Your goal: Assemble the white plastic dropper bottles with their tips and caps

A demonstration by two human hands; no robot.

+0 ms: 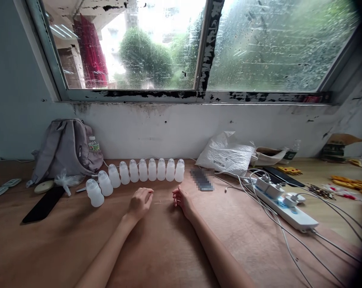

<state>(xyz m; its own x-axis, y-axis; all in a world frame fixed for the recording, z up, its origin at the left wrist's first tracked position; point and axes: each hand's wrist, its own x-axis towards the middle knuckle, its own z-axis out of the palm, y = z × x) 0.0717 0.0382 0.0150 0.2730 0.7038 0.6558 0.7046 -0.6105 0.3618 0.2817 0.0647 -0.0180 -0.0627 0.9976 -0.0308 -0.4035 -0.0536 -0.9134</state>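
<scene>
Brown wooden tabletop (pixel 157 248), close-set frosted-white plastic bottles (pixel 143 171). Left hand (pixel 140 202), right hand (pixel 184 202): fingers (pixel 175 195) half-curled, apparently empty. Knuckle bump could topple several.

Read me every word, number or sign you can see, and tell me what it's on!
None can be read clearly.
Silver bag: small print, too blurred.
Drink bottle by the backpack: label too small.
Power strip: bluish marks, unreadable.
White bottles: no writing I can make out.
</scene>
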